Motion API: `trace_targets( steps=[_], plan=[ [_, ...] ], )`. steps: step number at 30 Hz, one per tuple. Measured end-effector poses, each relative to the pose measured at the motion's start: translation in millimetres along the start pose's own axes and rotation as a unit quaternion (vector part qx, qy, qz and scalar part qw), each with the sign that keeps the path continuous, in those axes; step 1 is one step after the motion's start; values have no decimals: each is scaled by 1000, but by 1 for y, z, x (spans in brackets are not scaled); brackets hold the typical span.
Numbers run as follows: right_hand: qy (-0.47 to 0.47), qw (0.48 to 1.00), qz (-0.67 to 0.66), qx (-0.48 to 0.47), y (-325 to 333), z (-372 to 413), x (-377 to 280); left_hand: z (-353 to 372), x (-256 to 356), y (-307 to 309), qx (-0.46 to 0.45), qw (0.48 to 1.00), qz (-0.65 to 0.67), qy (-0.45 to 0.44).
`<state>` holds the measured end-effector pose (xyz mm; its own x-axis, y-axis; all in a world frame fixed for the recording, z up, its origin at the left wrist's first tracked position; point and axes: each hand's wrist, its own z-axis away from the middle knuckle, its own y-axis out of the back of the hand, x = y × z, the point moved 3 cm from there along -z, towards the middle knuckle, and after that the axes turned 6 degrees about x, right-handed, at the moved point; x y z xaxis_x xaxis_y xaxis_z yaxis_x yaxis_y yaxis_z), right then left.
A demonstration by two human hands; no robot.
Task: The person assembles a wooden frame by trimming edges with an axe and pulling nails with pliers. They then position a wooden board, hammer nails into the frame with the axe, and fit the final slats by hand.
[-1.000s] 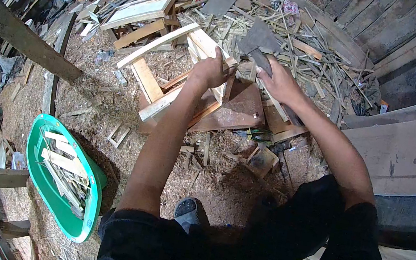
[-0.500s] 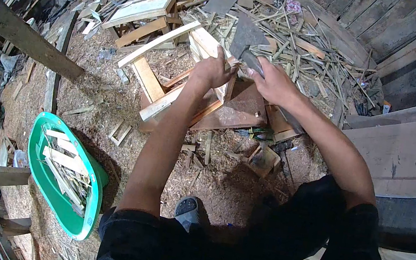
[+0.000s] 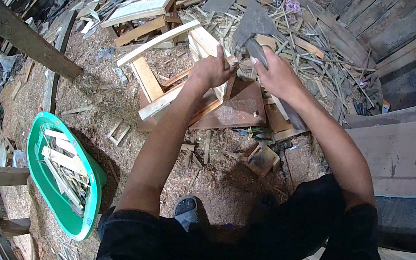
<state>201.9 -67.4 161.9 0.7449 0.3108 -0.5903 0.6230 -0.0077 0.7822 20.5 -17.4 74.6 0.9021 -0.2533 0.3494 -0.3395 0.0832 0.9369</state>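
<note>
One wooden block (image 3: pixel 240 110), left grip (image 3: pixel 211 71) closed on a thin stick (image 3: pixel 230 84) above it, right grip (image 3: pixel 276 76) clasping a cleaver (image 3: pixel 253 26)

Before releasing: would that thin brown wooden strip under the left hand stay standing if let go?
Likely not: the thin brown wooden strip stands on end, steadied only by the left hand, so it should tip. Slim and straight, it looks light and stiff.
</note>
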Motion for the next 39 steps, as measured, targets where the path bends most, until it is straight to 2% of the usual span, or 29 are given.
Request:
trace_targets(
  steps=[6,12,15,18,22,29,32,35,39],
  plan=[
    [-7,996,65,-57,-22,2,24,4,4,5,4,1000,-5,-2],
    [14,999,8,28,5,-4,3,3,1,2,11,1000,-2,-1],
    [9,999,-7,31,7,-2,-6,2,0,1,23,1000,-1,-11],
    [-49,992,62,-100,-13,8,3,2,0,0,28,1000,-1,-13],
    [3,998,51,-33,-16,1,17,2,2,1,29,999,2,-13],
    [21,998,-22,55,1,-1,4,0,-1,-2,46,999,-1,-17],
    [21,999,-15,24,-12,7,16,-2,-1,-2,27,1000,3,-6],
    [59,996,-40,57,-26,11,36,1,0,1,28,1000,1,-13],
    [81,997,9,17,-20,0,65,5,1,2,12,1000,-1,-4]
  ],
)
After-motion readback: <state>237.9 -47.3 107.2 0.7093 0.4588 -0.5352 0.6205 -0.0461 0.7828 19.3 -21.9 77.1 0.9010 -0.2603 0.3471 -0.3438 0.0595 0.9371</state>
